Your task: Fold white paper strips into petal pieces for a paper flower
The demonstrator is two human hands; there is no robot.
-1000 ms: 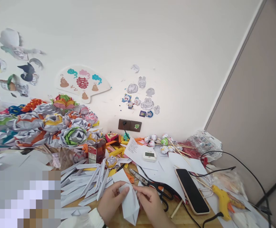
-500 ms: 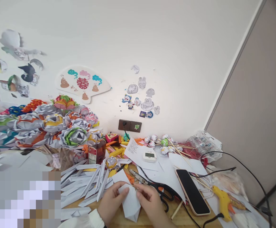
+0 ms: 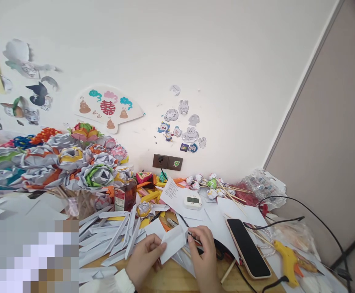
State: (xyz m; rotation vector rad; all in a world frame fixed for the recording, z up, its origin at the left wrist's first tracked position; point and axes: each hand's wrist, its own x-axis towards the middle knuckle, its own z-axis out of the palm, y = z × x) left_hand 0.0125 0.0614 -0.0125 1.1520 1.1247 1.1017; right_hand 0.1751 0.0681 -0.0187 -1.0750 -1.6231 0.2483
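Both my hands hold one folded white paper piece just above the wooden table at the bottom centre. My left hand pinches its left end with thumb and fingers. My right hand grips its right end, fingers curled over the edge. The paper is turned roughly level, tilted up to the right. Black-handled scissors lie partly hidden behind my right hand. A heap of folded white paper strips lies just left of my hands.
A black phone lies to the right, beside a yellow glue gun and black cables. Paper flowers crowd the left. Small flowers on sticks, a white digital device, loose white sheets and a red carton sit behind.
The folded paper was hanging point-down between my hands; now it is turned up and lies roughly level. My right hand has moved up and right over the scissors.
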